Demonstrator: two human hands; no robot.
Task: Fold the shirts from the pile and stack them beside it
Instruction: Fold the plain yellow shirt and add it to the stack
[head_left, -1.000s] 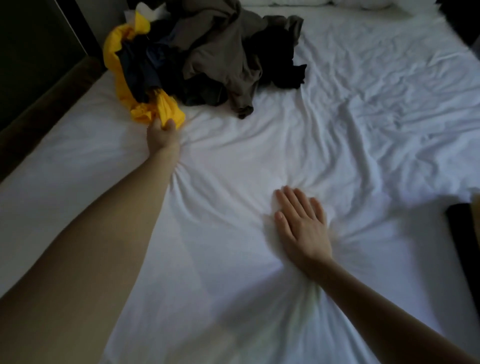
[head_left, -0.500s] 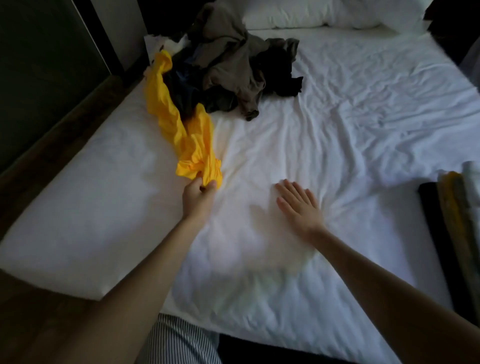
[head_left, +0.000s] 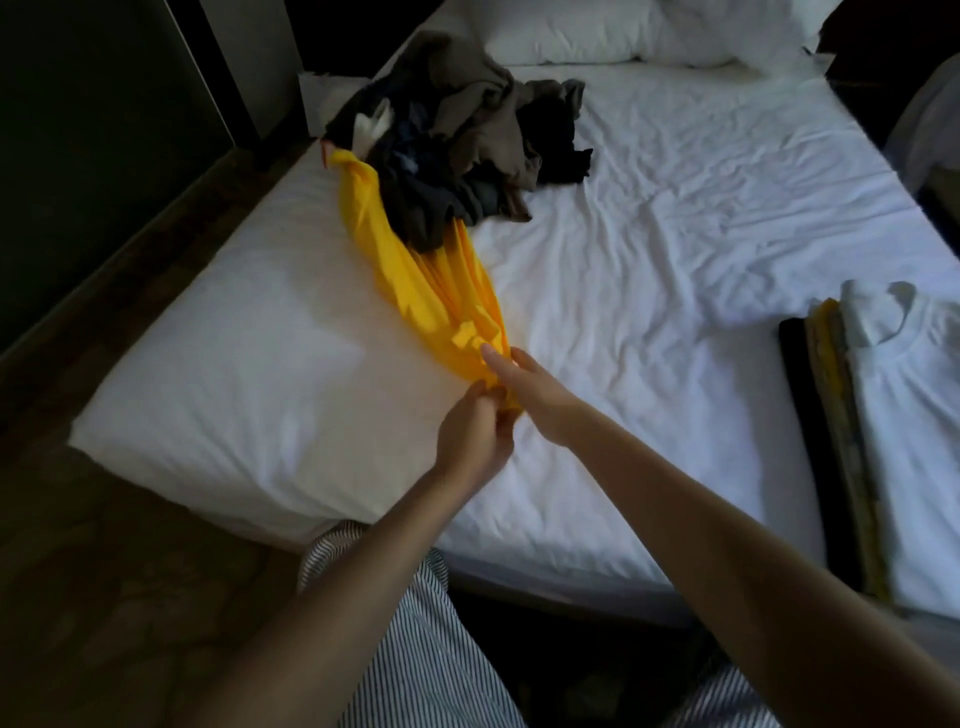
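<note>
A white sheeted bed (head_left: 649, 270) fills the view, its sheet creased, with a dark wooden floor (head_left: 104, 571) along its left side. Nearest, striped trousers (head_left: 415, 649) show below two bare forearms that reach out over the near left part of the mattress. The left hand (head_left: 475, 436) has its fingers curled round the near end of a yellow shirt (head_left: 415, 280). The right hand (head_left: 535, 387) touches it from the right, and its thumb and forefinger pinch the same bunched end. The shirt is bright yellow and drawn into a long, wrinkled rope that lies on the sheet and runs far and left. Its far end is under the pile (head_left: 467, 140) of dark grey, brown and black clothes. At the right edge is a stack of folded shirts (head_left: 909, 415), a white one on top. White pillows (head_left: 597, 31) lie at the far end.
</note>
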